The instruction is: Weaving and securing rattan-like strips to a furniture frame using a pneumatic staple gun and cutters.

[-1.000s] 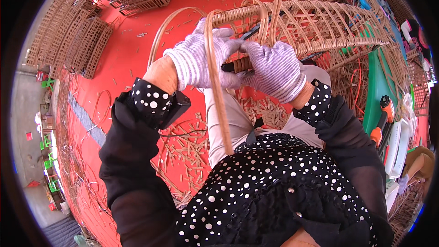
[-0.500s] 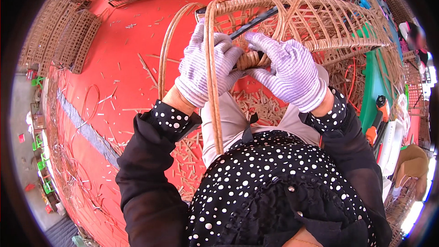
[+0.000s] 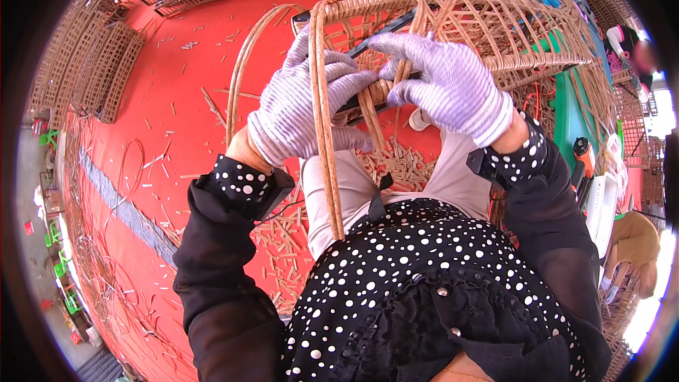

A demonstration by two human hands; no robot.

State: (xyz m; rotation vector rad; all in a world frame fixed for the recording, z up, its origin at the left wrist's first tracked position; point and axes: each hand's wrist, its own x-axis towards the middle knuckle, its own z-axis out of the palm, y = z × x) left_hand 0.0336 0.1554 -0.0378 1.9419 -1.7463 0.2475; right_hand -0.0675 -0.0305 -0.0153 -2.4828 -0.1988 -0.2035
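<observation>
A long woven rattan frame (image 3: 520,62), with a wrapped rim and open lattice, extends to the right in front of me. My left hand (image 3: 308,102), in a purple-and-white striped glove, is closed round the left end of its near bar. My right hand (image 3: 453,88), gloved alike, pinches a rattan strand (image 3: 401,71) beside the wrapped part of that bar. Between both hands a flat strand end (image 3: 370,119) hangs below the bar. A doubled strand (image 3: 324,127) loops over my left hand and down to my lap. A dark strip (image 3: 385,32) crosses behind my fingers.
Cut rattan scraps (image 3: 286,255) litter the red floor (image 3: 191,92). Stacked woven pieces (image 3: 106,71) stand at the left. An orange-and-black tool (image 3: 583,155) lies right, near a green surface (image 3: 566,117). Other people (image 3: 629,240) are at the right edge.
Both hands have shifted slightly; the left has moved down and left along the bar. A strand end now hangs between them, and a strand shows within my right fingers.
</observation>
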